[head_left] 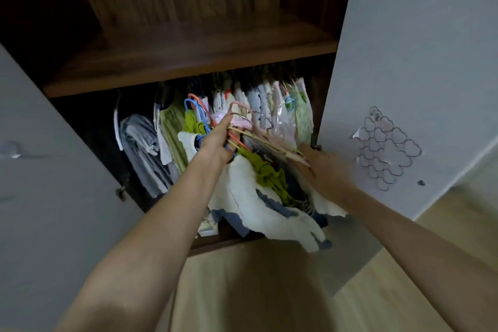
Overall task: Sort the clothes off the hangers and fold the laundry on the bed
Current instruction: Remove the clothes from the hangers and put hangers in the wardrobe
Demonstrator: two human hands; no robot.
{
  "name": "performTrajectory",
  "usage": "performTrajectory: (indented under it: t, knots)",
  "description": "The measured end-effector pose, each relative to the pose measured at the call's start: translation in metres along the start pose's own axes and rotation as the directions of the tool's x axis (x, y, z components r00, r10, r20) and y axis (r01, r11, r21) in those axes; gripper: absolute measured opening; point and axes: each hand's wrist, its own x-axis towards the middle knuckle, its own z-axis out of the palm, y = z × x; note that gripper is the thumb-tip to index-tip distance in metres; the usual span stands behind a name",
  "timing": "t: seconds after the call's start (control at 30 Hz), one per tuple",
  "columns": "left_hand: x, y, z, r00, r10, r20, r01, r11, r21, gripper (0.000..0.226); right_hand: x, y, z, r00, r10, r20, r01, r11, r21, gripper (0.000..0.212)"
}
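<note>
Open wardrobe, dark wood inside, a bare shelf (188,46) above the hanging space. Grey doors swung out on both sides; the right door (404,62) carried a paper cut-out of linked heart outlines (385,148). Pale wood floor below.

Left hand (215,140) was curled tight round a bunch of hangers (242,129), pink, blue, red and bare wire, gripped near the hooks, raised in front of the rail. Hanger bars fanned from the fist down and to the right, toward the right hand. Garments hung off them in a heap: a white knitted piece (250,205), an olive-green one (266,170), something dark blue beneath.

Right hand (326,167) lay against the right end of the bunch, fingers fairly straight and reaching in under the hanger ends; blurred, so whether it pinched anything could not be told.

More clothes (269,105) hung on the rail behind, grey and green ones to the left.

Bed not in view. Judgement: the load sat between both hands, left bearing the weight, right nearer the free ends and best placed to steady them for the carry.
</note>
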Motion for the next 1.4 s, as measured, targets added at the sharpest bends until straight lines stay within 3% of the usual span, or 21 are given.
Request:
performTrajectory:
  t: [0.07,0.2,0.4,0.53,0.67,0.9,0.97,1.17,1.23,1.4]
  knots:
    - [0.005,0.0,-0.009,1.0,0.007,-0.007,-0.007,0.999,-0.04,0.025,0.009,0.004,0.01,0.999,0.022,-0.034,-0.02,0.998,0.054,0.027]
    - [0.028,-0.008,-0.033,0.998,-0.058,-0.03,0.056,0.997,-0.061,0.029,0.029,0.017,0.027,0.966,0.249,-0.07,-0.225,0.941,0.253,0.017]
    - [0.047,-0.022,-0.058,0.989,-0.128,0.072,0.119,0.986,0.121,0.03,0.059,0.025,0.054,0.843,0.534,0.059,-0.535,0.824,0.187,0.035]
    - [0.068,-0.014,-0.077,0.983,-0.161,0.086,0.14,0.967,0.215,0.026,0.068,0.019,0.081,0.762,0.635,0.129,-0.647,0.734,0.209,0.032]
    - [0.092,-0.003,-0.097,0.978,-0.195,0.073,0.177,0.963,0.204,0.026,0.079,0.008,0.107,0.716,0.687,0.122,-0.692,0.677,0.251,0.034]
    - [0.113,-0.003,-0.098,0.959,-0.265,0.096,0.237,0.943,0.235,0.022,0.089,-0.035,0.126,0.807,0.569,0.158,-0.585,0.731,0.351,0.021]
    - [0.117,-0.005,-0.093,0.954,-0.278,0.109,0.244,0.936,0.253,0.027,0.09,-0.047,0.134,0.812,0.537,0.229,-0.582,0.711,0.395,0.032]
    - [0.136,0.0,-0.086,0.99,-0.135,0.034,0.128,0.979,0.158,0.041,0.088,-0.061,0.16,0.896,0.281,0.344,-0.407,0.831,0.38,0.037]
    - [0.143,-0.002,-0.087,0.99,-0.143,0.013,0.14,0.982,0.13,0.049,0.087,-0.063,0.169,0.906,0.227,0.358,-0.381,0.805,0.454,0.033]
    - [0.155,-0.021,-0.097,0.976,-0.21,0.054,0.206,0.976,0.064,0.033,0.089,-0.044,0.185,0.929,0.154,0.338,-0.333,0.747,0.576,0.024]
